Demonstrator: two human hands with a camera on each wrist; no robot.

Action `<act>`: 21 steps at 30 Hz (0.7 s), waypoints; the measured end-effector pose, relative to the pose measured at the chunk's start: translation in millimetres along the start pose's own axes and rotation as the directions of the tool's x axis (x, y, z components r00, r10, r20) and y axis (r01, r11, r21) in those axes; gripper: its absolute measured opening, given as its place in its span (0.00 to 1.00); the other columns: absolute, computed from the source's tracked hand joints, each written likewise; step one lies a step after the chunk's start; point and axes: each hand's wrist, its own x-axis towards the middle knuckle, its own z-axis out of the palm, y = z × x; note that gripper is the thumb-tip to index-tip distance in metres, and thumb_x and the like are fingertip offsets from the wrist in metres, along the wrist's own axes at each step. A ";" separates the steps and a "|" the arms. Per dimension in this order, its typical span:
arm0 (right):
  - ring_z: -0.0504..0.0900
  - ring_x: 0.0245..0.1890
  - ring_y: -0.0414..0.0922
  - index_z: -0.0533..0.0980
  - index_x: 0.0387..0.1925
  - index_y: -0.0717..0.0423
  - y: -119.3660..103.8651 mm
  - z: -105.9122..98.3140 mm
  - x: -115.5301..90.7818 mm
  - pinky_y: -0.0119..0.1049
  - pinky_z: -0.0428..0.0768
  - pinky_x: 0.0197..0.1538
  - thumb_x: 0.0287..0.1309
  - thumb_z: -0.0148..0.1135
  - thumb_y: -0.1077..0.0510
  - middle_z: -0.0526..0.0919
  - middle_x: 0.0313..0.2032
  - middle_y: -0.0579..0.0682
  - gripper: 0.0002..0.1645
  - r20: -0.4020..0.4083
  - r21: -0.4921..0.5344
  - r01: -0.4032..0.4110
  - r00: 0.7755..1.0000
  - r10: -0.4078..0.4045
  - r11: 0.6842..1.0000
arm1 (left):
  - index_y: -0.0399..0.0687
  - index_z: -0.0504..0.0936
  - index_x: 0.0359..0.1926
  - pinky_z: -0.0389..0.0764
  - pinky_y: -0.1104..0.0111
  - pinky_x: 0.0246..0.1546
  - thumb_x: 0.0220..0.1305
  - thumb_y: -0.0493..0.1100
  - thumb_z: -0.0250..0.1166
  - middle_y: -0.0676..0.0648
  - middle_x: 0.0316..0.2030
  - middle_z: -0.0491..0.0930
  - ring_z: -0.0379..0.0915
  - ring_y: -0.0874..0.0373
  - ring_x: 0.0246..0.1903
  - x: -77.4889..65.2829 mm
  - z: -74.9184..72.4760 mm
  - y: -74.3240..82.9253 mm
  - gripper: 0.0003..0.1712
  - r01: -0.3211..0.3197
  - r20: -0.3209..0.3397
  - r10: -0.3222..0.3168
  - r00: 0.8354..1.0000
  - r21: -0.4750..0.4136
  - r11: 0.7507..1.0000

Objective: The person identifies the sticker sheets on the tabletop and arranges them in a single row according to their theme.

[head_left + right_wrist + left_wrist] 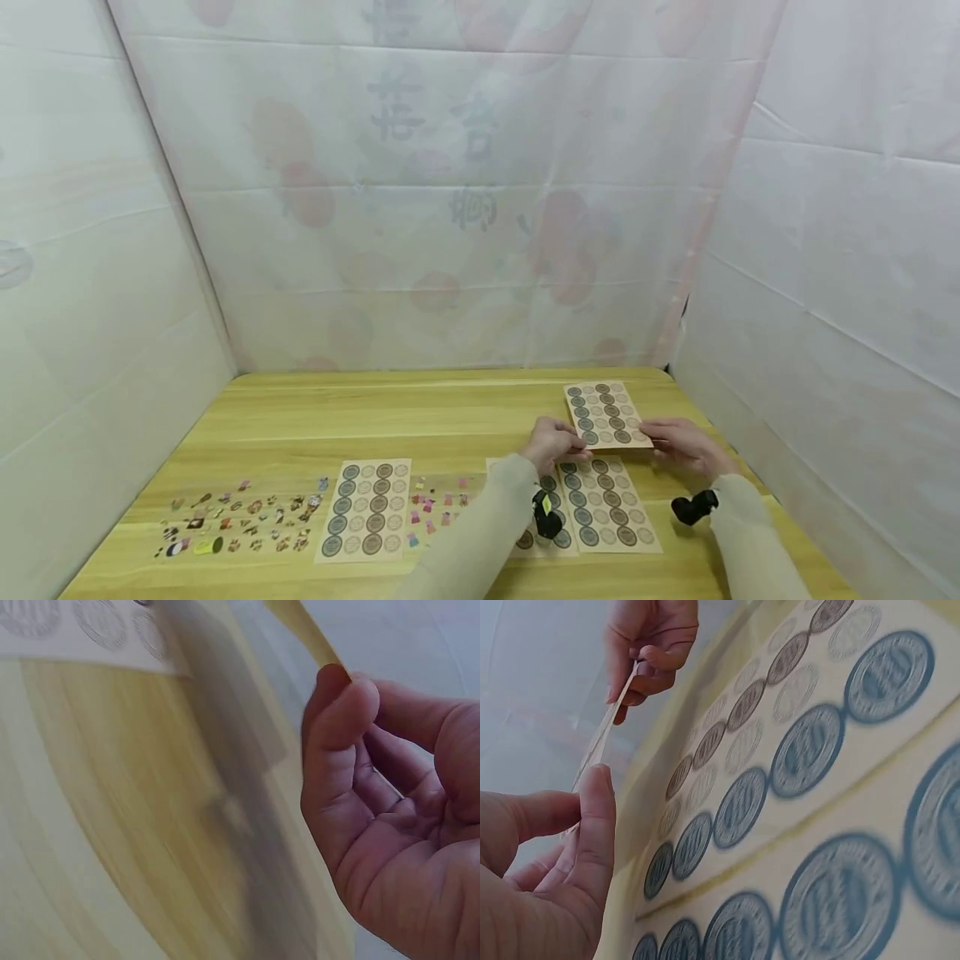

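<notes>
A cream sheet of round stickers [606, 414], printed in columns of blue, pale and brown circles, is held above the right part of the table. My left hand [553, 442] pinches its near left corner between thumb and fingers. At the near right corner, my right hand [686, 446] pinches the edge, thumb against fingers, as the right wrist view confirms. The left wrist view shows the held sheet [600, 742] nearly edge-on between both hands. Just below lies a matching sticker sheet [611, 506], flat on the table. Another similar sheet [558, 546] is partly hidden under my left forearm.
Further left on the wooden table [390, 417] lies one more round-sticker sheet [365, 510]. Beside it are a clear sheet with small pink figures [431, 508] and a clear sheet with many small brown pictures [240, 521]. Pale cloth walls [465, 250] enclose the table's back and sides.
</notes>
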 end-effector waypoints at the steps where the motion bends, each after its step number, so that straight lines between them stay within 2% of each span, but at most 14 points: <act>1: 0.83 0.31 0.36 0.72 0.61 0.66 -0.3 -3.3 -1.9 0.25 0.81 0.31 0.68 0.58 0.57 0.87 0.36 0.46 0.24 0.020 -0.017 0.004 1.000 -0.004 1.000 | 0.34 0.79 0.38 0.87 0.60 0.36 0.59 0.26 0.65 0.37 0.26 0.85 0.87 0.47 0.30 -1.7 2.4 0.2 0.06 0.000 -0.004 0.000 1.000 0.004 1.000; 5: 0.84 0.30 0.36 0.79 0.52 0.64 2.2 -15.7 -8.1 0.25 0.80 0.29 0.68 0.59 0.57 0.88 0.34 0.46 0.17 0.072 -0.147 0.042 0.997 -0.032 0.988 | 0.34 0.79 0.38 0.87 0.60 0.34 0.59 0.26 0.65 0.36 0.25 0.85 0.86 0.47 0.27 -10.9 12.0 -1.3 0.07 -0.015 -0.019 0.016 1.000 0.031 0.999; 10: 0.80 0.24 0.33 0.79 0.52 0.67 8.9 -28.9 -18.2 0.23 0.76 0.24 0.68 0.58 0.55 0.88 0.32 0.44 0.20 0.100 -0.301 0.066 0.994 -0.038 0.951 | 0.32 0.82 0.31 0.86 0.64 0.28 0.59 0.28 0.66 0.38 0.21 0.84 0.86 0.47 0.25 -25.7 26.4 -3.6 0.01 -0.026 -0.030 0.028 0.999 0.075 0.997; 14: 0.76 0.20 0.32 0.79 0.50 0.66 11.4 -38.3 -30.1 0.22 0.75 0.24 0.68 0.58 0.54 0.87 0.29 0.44 0.19 0.094 -0.344 0.031 0.996 0.001 0.939 | 0.33 0.84 0.23 0.85 0.65 0.25 0.59 0.29 0.67 0.41 0.17 0.83 0.85 0.48 0.22 -37.5 38.0 -4.9 0.08 -0.019 -0.034 0.023 0.999 0.108 0.994; 19: 0.77 0.21 0.32 0.80 0.49 0.65 12.1 -48.7 -48.0 0.23 0.77 0.25 0.68 0.58 0.53 0.86 0.28 0.45 0.19 0.101 -0.371 0.001 0.994 0.039 0.929 | 0.30 0.84 0.21 0.84 0.66 0.19 0.59 0.29 0.65 0.40 0.14 0.82 0.84 0.48 0.18 -48.5 49.1 -8.8 0.10 -0.031 0.000 0.031 1.000 0.126 0.992; 21: 0.76 0.20 0.32 0.81 0.47 0.65 12.1 -52.5 -54.1 0.23 0.76 0.24 0.68 0.58 0.52 0.84 0.26 0.44 0.19 0.104 -0.399 0.000 0.994 0.045 0.917 | 0.30 0.83 0.21 0.82 0.68 0.16 0.59 0.29 0.65 0.40 0.14 0.81 0.81 0.51 0.14 -50.7 53.6 -10.2 0.11 -0.039 0.018 0.037 0.999 0.133 0.990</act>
